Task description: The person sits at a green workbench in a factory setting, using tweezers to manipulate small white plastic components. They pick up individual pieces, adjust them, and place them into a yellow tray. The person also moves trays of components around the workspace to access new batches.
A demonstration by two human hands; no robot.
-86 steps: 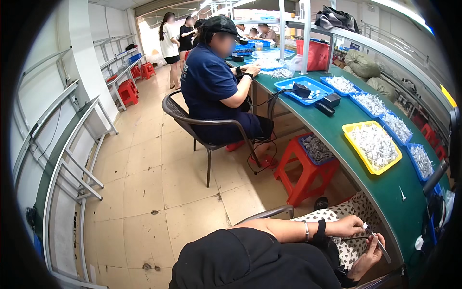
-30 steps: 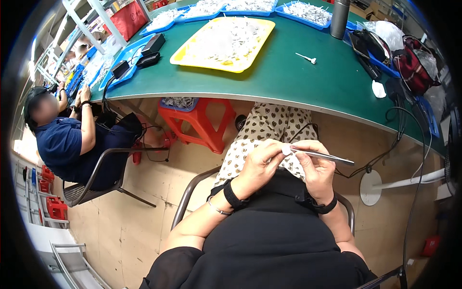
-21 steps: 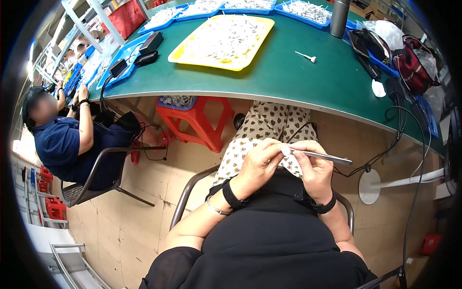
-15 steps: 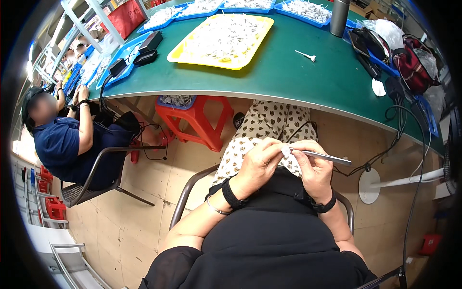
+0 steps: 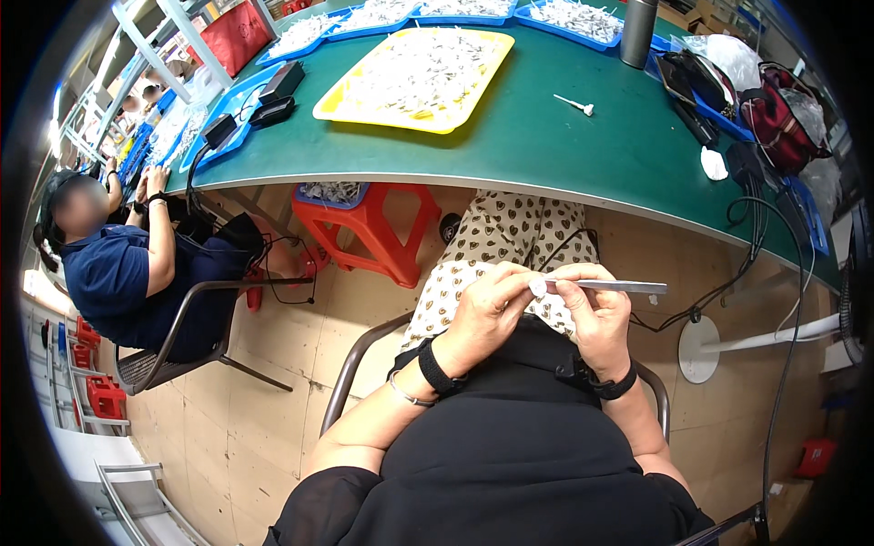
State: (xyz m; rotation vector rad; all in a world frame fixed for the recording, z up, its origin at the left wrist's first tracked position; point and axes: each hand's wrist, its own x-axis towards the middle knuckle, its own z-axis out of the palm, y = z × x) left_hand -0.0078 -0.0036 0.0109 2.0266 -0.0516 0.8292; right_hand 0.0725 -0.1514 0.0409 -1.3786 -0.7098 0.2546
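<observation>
Above my lap, my left hand (image 5: 494, 314) pinches a small round white piece (image 5: 538, 288) between thumb and fingertips. Close beside it, my right hand (image 5: 596, 318) is closed around a slim, flat grey metal tool (image 5: 624, 286), perhaps tweezers. The tool's long end sticks out to the right; its working tip is hidden by my fingers near the white piece. Both hands nearly meet at that piece. On the green table (image 5: 546, 155) ahead, a yellow tray (image 5: 328, 111) is heaped with small white parts. A single white part with a thin stem (image 5: 575, 105) lies to its right.
Blue trays (image 5: 569, 34) of similar parts line the table's far side. A dark bottle (image 5: 639, 32) and a red bag (image 5: 774, 118) stand right. Under the table is a red stool (image 5: 364, 227). Cables (image 5: 760, 227) hang at the right. A co-worker (image 5: 118, 255) sits left.
The metal tool's outer end has swung up, so it now lies almost level. Both hands stay in place around the white piece. The view has shifted very slightly.
</observation>
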